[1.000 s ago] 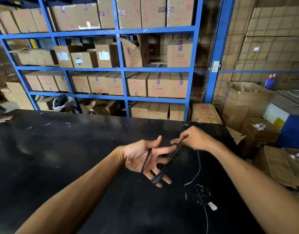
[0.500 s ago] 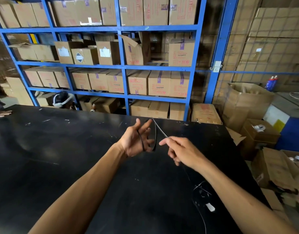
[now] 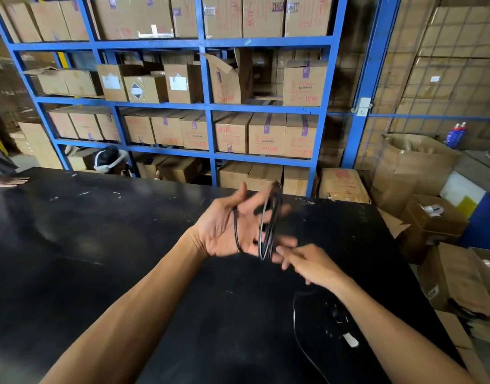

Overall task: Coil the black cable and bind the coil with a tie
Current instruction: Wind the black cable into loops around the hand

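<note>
While the left hand (image 3: 227, 228) stood spread with loops of the black cable (image 3: 268, 225) round its fingers, the right hand (image 3: 310, 264), just below, pinched the slack, apparently mid-coiling; next wrap needs steady tension.

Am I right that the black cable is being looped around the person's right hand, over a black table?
Not quite. In the head view the loops of black cable sit around the open left hand; the right hand only feeds the cable in. The table is indeed black.
</note>
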The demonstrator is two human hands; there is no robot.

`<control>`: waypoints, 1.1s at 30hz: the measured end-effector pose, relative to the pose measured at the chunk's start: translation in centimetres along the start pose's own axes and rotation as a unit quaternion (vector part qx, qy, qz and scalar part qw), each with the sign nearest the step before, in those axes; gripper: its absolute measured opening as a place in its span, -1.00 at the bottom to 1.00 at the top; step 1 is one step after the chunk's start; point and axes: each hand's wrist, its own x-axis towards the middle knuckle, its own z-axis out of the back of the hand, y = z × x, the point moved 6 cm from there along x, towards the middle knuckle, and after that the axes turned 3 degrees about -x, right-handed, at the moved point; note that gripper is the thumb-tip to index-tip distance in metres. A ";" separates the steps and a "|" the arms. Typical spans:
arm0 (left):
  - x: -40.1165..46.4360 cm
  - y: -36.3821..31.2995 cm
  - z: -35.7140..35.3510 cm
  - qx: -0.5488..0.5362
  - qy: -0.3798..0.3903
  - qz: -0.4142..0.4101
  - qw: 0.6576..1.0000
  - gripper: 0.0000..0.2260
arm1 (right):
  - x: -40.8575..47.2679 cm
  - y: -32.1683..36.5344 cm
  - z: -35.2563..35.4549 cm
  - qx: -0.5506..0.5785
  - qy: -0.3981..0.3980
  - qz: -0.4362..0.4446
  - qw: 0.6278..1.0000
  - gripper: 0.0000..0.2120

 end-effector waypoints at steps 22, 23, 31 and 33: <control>-0.4 -0.9 8.0 -0.112 -0.283 -0.197 0.932 -0.44 | -3.9 2.8 -3.5 0.113 0.043 0.154 0.981 -0.77; -0.2 -1.1 7.4 -0.113 -0.257 -0.192 0.940 -0.45 | -4.1 2.1 -4.3 0.126 0.055 0.144 0.980 -0.77; -0.1 1.3 2.5 -0.034 -0.057 -0.032 0.997 -0.46 | -1.4 0.2 -2.3 0.019 0.051 0.104 0.993 -0.82; -0.4 2.4 1.9 -0.025 -0.042 0.019 0.999 -0.47 | -0.2 0.8 -0.3 -0.071 0.044 0.111 0.990 -0.83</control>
